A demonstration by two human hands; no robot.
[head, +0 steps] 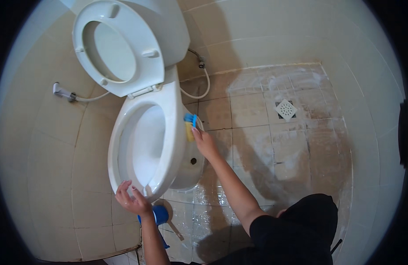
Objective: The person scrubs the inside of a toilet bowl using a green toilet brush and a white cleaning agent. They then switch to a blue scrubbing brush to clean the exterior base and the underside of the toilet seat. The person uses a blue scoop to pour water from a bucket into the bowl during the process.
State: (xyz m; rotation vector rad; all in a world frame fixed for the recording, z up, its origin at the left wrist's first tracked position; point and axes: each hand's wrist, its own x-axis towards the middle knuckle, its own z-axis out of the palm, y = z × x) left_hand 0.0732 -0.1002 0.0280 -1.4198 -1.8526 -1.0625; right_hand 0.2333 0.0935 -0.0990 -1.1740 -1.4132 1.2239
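Observation:
A white ceramic toilet (175, 132) stands before me with its seat and lid (142, 36) raised against the tank. My right hand (205, 144) grips a scrub brush (189, 129) with blue and yellow bristles at the bowl's right outer side. The fingers hide most of its handle. At the front end of the rim is my left hand (132, 198), fingers apart and nothing held. Whether it touches the rim, I cannot tell. Below that hand sits a blue dipper (161, 213) on the floor, partly covered by the forearm.
On the left wall hangs a white bidet sprayer (61, 91); its hose runs behind the toilet. A white supply hose (207, 82) loops right of the tank. Whitish residue and water cover parts of the tiled floor (250, 109). A square floor drain cover (286, 110) sits askew.

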